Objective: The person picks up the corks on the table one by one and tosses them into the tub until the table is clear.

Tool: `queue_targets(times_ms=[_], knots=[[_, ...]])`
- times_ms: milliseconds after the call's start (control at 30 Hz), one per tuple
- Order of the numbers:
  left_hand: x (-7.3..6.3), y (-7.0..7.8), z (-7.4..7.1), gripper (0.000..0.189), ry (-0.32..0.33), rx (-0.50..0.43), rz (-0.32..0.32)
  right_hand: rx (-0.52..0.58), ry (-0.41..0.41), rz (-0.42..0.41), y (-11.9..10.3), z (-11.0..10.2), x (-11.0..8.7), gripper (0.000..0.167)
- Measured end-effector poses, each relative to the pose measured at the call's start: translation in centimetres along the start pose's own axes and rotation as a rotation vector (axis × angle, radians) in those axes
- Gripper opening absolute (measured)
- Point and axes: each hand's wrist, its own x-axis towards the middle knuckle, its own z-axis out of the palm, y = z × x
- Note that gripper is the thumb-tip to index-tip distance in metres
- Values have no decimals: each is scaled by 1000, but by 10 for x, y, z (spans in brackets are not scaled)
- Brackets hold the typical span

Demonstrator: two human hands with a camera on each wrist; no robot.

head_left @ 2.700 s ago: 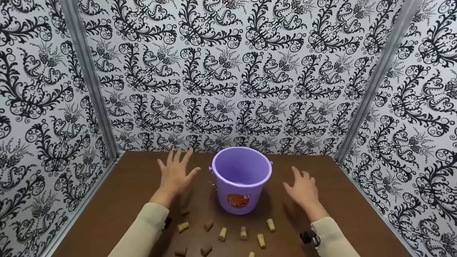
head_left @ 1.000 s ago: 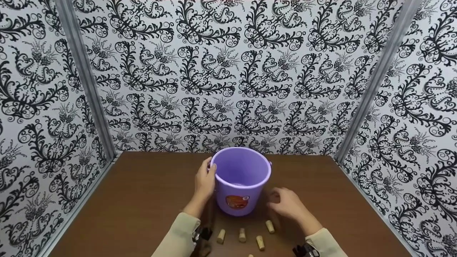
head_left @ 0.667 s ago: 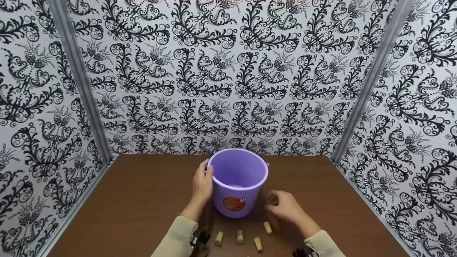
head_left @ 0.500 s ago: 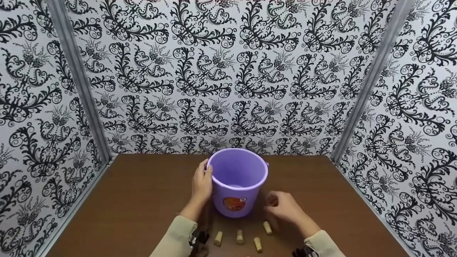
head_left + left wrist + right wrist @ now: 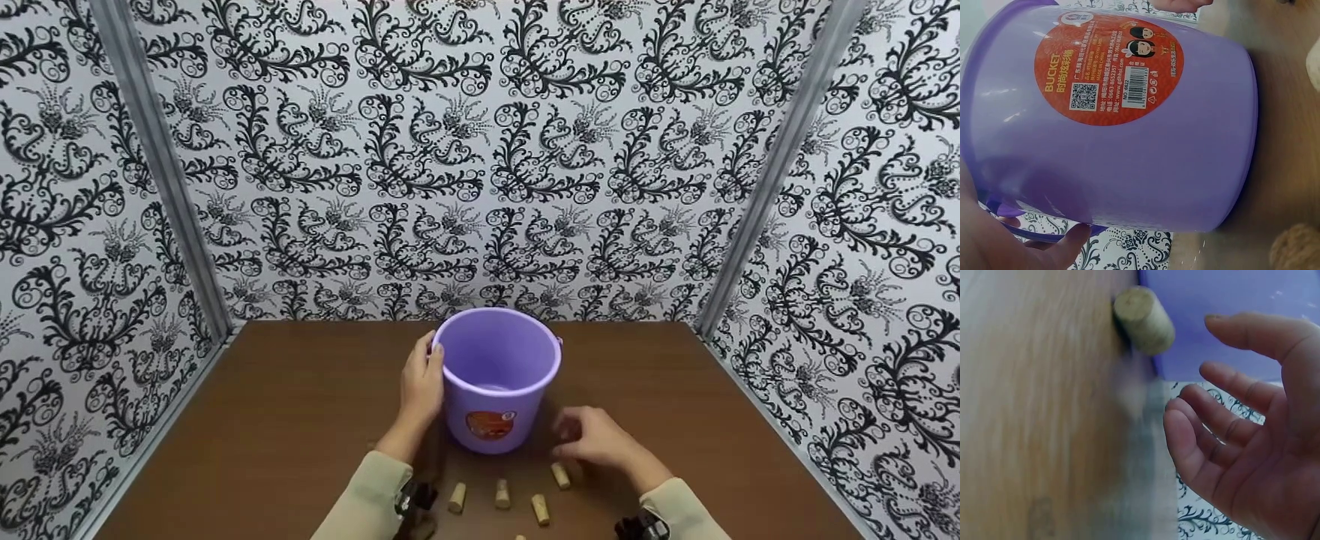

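Observation:
A purple plastic bucket (image 5: 491, 420) with an orange-red label stands upright on the brown table. My left hand (image 5: 421, 381) grips it at the left side of its rim, thumb on the near side; in the left wrist view the hand (image 5: 1022, 247) is by the handle. My right hand (image 5: 596, 437) hovers to the bucket's right, fingers loosely curled. Seen from the right wrist, the palm (image 5: 1258, 478) holds nothing. Just below that hand lies a cork (image 5: 560, 476), which also shows as a cork (image 5: 1144, 320) beside the bucket in the right wrist view.
More corks lie in front of the bucket: a cork (image 5: 457, 498), a middle cork (image 5: 502, 494) and a cork (image 5: 540, 509). My left sleeve (image 5: 367, 495) hides part of the table (image 5: 300, 390). Patterned walls (image 5: 420, 150) enclose the back and sides.
Both hands were spread apart from the bucket at first. The left has moved right and taken hold of its rim; the right has moved inward and lower. Over the last second little differs.

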Motion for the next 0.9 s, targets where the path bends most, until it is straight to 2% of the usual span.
queue_targets(times_ms=[233,467,667,900], knots=[[1,0,0,39,8,17,20,34,-121,-22,10,2,-1,32],[1,-2,0,38,3,22,15,16,-148,-25,10,0,-3,35],[2,-3,0,39,-6,15,4,-9,-198,-52,8,0,-3,31],[1,-3,0,38,-9,20,-5,8,-247,-65,4,3,-3,31]])
